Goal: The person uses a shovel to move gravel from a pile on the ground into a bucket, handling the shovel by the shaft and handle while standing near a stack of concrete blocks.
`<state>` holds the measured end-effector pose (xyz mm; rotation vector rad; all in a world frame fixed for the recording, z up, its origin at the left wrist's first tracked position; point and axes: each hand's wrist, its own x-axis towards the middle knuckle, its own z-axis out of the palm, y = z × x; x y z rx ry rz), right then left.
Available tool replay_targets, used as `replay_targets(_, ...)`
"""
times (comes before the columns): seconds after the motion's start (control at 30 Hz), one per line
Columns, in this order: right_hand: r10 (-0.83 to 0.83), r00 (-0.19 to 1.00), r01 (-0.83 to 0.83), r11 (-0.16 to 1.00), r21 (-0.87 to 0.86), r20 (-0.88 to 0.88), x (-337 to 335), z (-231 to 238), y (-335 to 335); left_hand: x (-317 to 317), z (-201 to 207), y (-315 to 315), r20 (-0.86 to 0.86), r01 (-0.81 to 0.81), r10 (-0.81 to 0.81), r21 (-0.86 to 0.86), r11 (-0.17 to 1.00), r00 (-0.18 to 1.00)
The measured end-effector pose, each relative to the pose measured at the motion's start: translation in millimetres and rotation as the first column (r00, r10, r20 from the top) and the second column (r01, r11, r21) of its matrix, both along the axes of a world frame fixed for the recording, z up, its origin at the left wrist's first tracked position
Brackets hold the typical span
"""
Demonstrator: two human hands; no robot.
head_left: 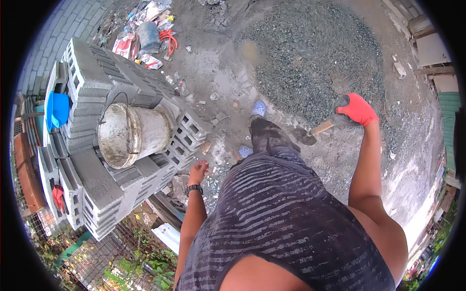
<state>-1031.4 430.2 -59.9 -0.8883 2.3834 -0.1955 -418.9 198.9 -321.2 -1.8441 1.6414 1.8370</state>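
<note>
My right hand (358, 109), in a red and grey glove, grips a short-looking wooden-handled tool (323, 127) out to the right. The tool's dark head (304, 137) points down and left toward the ground, and its exact kind is unclear. Beyond that hand spreads a wide bed of dark gravel (315, 58). My left hand (198, 170) is bare, with a dark watch (194, 188) on the wrist. Its fingers are loosely curled, and I see nothing held in them. It hangs beside a stack of grey hollow blocks (99, 179).
A dirty white bucket (150, 130) lies tilted on the blocks, near a blue plastic container (58, 109) and a red glove (58, 198). Rubbish (148, 36) is heaped at the far left. A broken block piece (399, 70) lies right of the gravel. Wire fencing (104, 257) runs behind the stack.
</note>
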Motion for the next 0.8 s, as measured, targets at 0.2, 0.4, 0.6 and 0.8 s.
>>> replay_targets(0.2,-0.039,0.997,0.027,0.988,-0.154,-0.073,-20.5,47.9,-80.9,-34.0,-6.5,-93.9,0.100,0.316,-0.307,-0.099,0.943,0.946)
replay_targets(0.4,-0.145,0.958,0.040,0.922,-0.384,-0.249,-43.6,54.3,-142.7,-167.7,16.5,-198.4,0.315,0.700,-0.635,-0.166,0.695,0.705)
replay_targets(0.6,-0.081,0.994,0.034,0.864,-0.502,-0.073,-28.1,25.5,-215.2,-326.2,5.8,-282.9,0.231,0.807,-0.782,-0.298,0.510,0.579)
replay_targets(0.8,-0.371,0.889,0.448,0.580,-0.681,0.270,-15.6,-10.2,-232.8,-513.7,-13.1,-324.9,-0.062,0.584,-0.583,0.184,0.791,0.810)
